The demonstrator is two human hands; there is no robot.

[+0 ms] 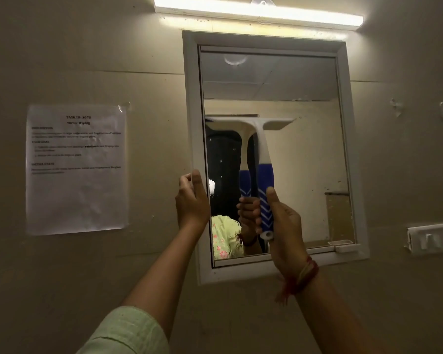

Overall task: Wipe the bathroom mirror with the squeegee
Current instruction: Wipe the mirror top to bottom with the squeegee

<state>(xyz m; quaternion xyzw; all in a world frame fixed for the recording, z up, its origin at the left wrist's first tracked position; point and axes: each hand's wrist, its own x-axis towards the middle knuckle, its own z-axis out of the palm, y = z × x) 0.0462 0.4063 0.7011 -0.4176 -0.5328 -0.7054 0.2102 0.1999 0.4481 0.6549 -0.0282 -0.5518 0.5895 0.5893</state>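
1. Nearest to me was my pale green sleeve (128, 333), low on the left, with my left forearm rising out of it toward the wall.
2. My right wrist wore a band of red and yellow thread (303, 277), its loose ends hanging down.
3. My right hand (284, 226) was closed around the lower grip of the squeegee (264, 159), thumb lying up along the handle and the fingers wrapped behind it.
4. That tool was a white plastic T with a blue rubbery handle crossed by white chevron stripes and a small hanging hole at its bottom end. It stood upright, handle down, blade on top.
5. Its wide white head lay level against the glass about halfway up, toward the left side, with its own reflection doubled just beside it.
6. My left hand (192, 203) gripped the left edge of the white-framed rectangular wall mirror (304, 154), fingers curled over the frame.
7. The glass showed scattered specks and small drips, mostly in the dark reflected area at left.
8. A white printed paper notice (77, 169) was taped to the beige wall well to the left.
9. A white switch plate (432, 237) sat on the wall to the right.
10. Above the frame glowed a long white tube light (258, 10).
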